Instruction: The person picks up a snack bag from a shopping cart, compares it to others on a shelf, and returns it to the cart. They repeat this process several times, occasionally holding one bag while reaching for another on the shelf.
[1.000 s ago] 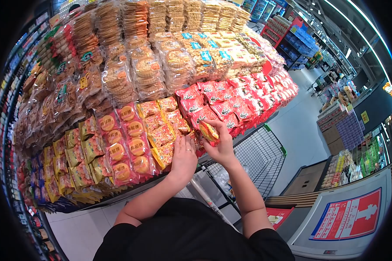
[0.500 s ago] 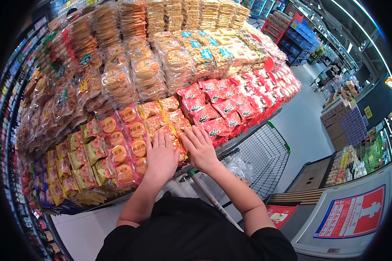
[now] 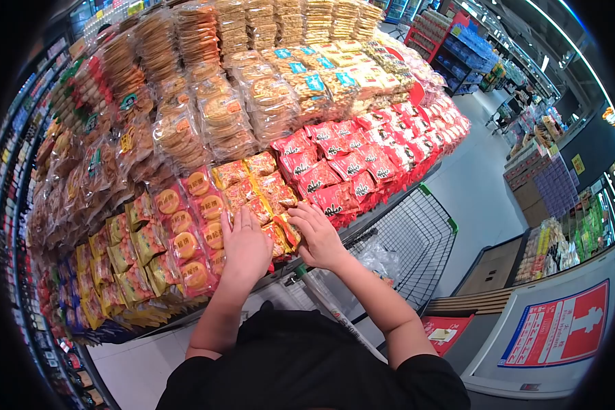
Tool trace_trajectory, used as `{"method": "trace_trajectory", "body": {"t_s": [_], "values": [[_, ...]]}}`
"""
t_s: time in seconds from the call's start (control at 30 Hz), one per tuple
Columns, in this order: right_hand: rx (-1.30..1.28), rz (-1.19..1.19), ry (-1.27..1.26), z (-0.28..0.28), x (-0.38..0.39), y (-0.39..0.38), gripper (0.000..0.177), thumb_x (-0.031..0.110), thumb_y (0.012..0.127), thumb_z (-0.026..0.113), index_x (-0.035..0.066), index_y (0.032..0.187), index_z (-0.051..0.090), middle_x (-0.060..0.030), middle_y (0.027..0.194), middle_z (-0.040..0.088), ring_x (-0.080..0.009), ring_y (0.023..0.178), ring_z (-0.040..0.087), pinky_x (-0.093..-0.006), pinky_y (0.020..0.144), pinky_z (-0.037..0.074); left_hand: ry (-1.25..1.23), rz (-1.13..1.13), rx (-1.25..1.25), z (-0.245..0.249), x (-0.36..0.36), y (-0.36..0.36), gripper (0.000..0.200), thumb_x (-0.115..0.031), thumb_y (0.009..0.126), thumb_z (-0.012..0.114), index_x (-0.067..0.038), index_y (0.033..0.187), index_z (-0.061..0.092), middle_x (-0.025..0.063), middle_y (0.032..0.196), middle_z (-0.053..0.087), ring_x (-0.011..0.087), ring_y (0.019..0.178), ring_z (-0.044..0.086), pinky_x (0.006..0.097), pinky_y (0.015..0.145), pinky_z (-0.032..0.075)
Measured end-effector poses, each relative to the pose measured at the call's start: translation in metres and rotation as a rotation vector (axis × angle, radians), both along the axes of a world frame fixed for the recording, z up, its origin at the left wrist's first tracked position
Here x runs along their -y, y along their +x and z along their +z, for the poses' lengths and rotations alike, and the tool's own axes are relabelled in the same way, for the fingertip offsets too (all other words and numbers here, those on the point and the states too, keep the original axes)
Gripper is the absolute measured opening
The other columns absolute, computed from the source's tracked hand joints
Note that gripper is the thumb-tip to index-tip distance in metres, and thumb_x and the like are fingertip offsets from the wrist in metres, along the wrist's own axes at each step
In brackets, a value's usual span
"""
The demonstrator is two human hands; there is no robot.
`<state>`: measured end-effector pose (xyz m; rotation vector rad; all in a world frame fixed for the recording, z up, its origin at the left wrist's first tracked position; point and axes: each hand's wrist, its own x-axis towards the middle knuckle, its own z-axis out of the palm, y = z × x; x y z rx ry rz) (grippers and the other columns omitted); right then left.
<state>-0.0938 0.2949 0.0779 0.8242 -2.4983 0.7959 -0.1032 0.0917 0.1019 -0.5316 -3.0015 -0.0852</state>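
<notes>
My left hand (image 3: 246,249) lies on the front of the snack display with its fingers stretched out over the yellow-and-red snack packets (image 3: 234,172). It grips nothing that I can see. My right hand (image 3: 318,236) is just to the right, fingers bent around the right side of a yellow-and-red snack packet (image 3: 287,231). That packet is tilted up from its row, between the two hands. Part of the right thumb is hidden. Pink packets with round biscuit pictures (image 3: 186,242) are left of my left hand. Red packets (image 3: 338,198) are stacked beyond my right hand.
Tall stacks of clear-wrapped flat biscuits (image 3: 225,113) rise behind the front rows. A wire shopping cart (image 3: 417,236), holding a clear plastic bag (image 3: 376,260), stands at the right against the display. A fire hydrant cabinet (image 3: 553,335) is at the lower right, beside the aisle floor (image 3: 482,157).
One yellow-and-red packet has tilted up beside my right hand, whose fingers have bent around it. My left hand has shifted slightly left and down. The view has moved a little.
</notes>
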Motion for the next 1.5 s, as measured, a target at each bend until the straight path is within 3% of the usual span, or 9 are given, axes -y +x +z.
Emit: {"method": "trace_trajectory", "body": {"t_s": [0.23,0.43,0.57,0.77,0.87,1.0,1.13,1.27,1.5], "values": [[0.002,0.074,0.026,0.002,-0.007,-0.004,0.063,0.005,0.065,0.059,0.001,0.128,0.050,-0.0167,0.140,0.048,-0.0377,0.137,0.040,-0.0510,0.116,0.029,0.003,-0.015,-0.074,-0.008,0.001,0.000,0.054,-0.027,0.094,0.049,0.010,0.133,0.051,0.0265,0.145,0.046,0.0336,0.137,0.042,0.0520,0.120,0.012],[-0.002,0.220,-0.007,-0.004,-0.022,-0.018,0.072,0.008,0.065,0.061,0.000,0.134,0.045,-0.0225,0.147,0.041,-0.0407,0.139,0.037,-0.0508,0.116,0.029,0.112,0.010,-0.188,0.012,-0.022,0.014,0.062,-0.027,0.093,0.056,0.007,0.143,0.040,0.0257,0.150,0.038,0.0322,0.141,0.037,0.0543,0.119,0.017],[-0.033,0.391,-0.083,-0.016,-0.037,-0.034,0.077,0.010,0.066,0.064,-0.003,0.137,0.040,-0.0300,0.149,0.034,-0.0448,0.139,0.036,-0.0511,0.116,0.031,0.257,-0.242,-0.107,0.004,-0.051,0.023,0.078,-0.033,0.088,0.064,0.005,0.148,0.031,0.0227,0.151,0.036,0.0320,0.143,0.033,0.0560,0.118,0.016],[-0.192,0.570,0.132,-0.014,-0.070,-0.047,0.075,0.013,0.069,0.068,-0.003,0.137,0.041,-0.0289,0.150,0.033,-0.0429,0.140,0.036,-0.0501,0.116,0.033,-0.040,-0.119,-0.163,-0.022,-0.059,0.015,0.076,-0.036,0.090,0.062,0.002,0.149,0.032,0.0202,0.152,0.036,0.0299,0.142,0.034,0.0558,0.119,0.013],[-0.478,0.395,0.414,-0.020,-0.090,-0.048,0.062,0.019,0.077,0.061,0.002,0.134,0.046,-0.0203,0.147,0.045,-0.0349,0.137,0.044,-0.0523,0.116,0.032,-0.007,-0.121,-0.150,-0.017,-0.059,0.016,0.081,-0.039,0.088,0.065,0.002,0.148,0.032,0.0213,0.151,0.036,0.0318,0.141,0.034,0.0563,0.119,0.014],[-0.623,-0.004,0.240,-0.019,-0.108,-0.039,0.056,0.017,0.071,0.056,0.006,0.127,0.054,-0.0167,0.142,0.050,-0.0345,0.134,0.047,-0.0618,0.114,0.026,0.150,-0.126,-0.049,0.000,-0.061,0.022,0.089,-0.040,0.082,0.071,0.003,0.148,0.030,0.0236,0.154,0.031,0.0333,0.144,0.030,0.0577,0.118,0.013],[-0.513,-0.243,0.168,-0.007,-0.110,-0.030,0.043,0.013,0.071,0.057,0.006,0.114,0.060,-0.0145,0.131,0.056,-0.0357,0.122,0.054,-0.0576,0.112,0.032,0.178,-0.135,-0.036,0.005,-0.068,0.025,0.090,-0.039,0.082,0.073,0.003,0.148,0.030,0.0258,0.153,0.030,0.0365,0.144,0.029,0.0582,0.117,0.014],[-0.373,-0.136,0.070,-0.016,-0.108,-0.034,0.038,0.002,0.069,0.057,0.004,0.107,0.062,-0.0130,0.118,0.061,-0.0346,0.117,0.056,-0.0518,0.106,0.041,0.184,-0.148,-0.129,-0.001,-0.079,0.020,0.080,-0.033,0.086,0.069,0.001,0.148,0.032,0.0256,0.151,0.034,0.0372,0.141,0.033,0.0563,0.117,0.017],[-0.326,-0.018,0.055,-0.007,-0.096,-0.037,0.039,-0.001,0.068,0.058,0.003,0.107,0.061,-0.0135,0.117,0.060,-0.0324,0.115,0.056,-0.0506,0.104,0.041,0.139,-0.159,-0.145,-0.007,-0.079,0.008,0.053,-0.013,0.089,0.054,-0.001,0.139,0.045,0.0221,0.138,0.049,0.0342,0.131,0.045,0.0538,0.116,0.021]]}}
